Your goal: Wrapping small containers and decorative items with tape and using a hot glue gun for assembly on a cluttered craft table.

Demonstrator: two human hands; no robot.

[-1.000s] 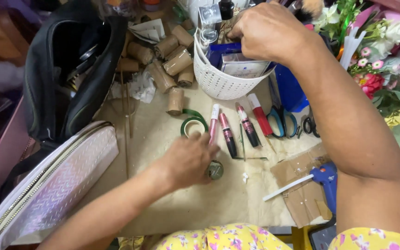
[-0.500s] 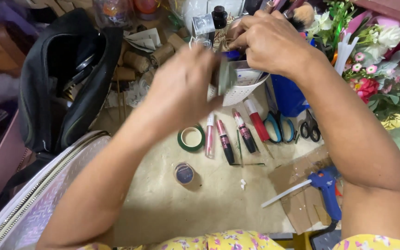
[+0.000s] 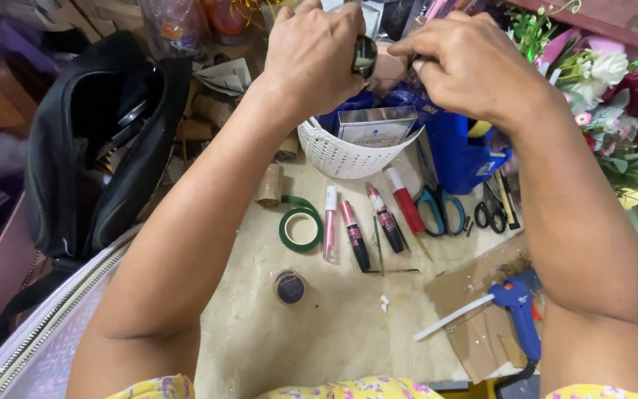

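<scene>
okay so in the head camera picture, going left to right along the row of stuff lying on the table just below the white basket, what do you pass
Cardboard tube → green tape roll → clear pink lip gloss → dark pink-capped tube → second dark tube → red-and-white tube → blue-handled scissors → black-handled scissors.

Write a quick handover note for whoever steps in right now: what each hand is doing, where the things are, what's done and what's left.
Left hand: raised over the white basket, gripping a small dark round item.
Right hand: raised beside it, fingertips pinching something I cannot make out.
On the table: green tape roll, a row of lip gloss tubes, a small round jar, blue-handled scissors, blue glue gun.
Done: boxed items already stand in the basket.
Left: the tubes and jar lie loose on the table.
</scene>
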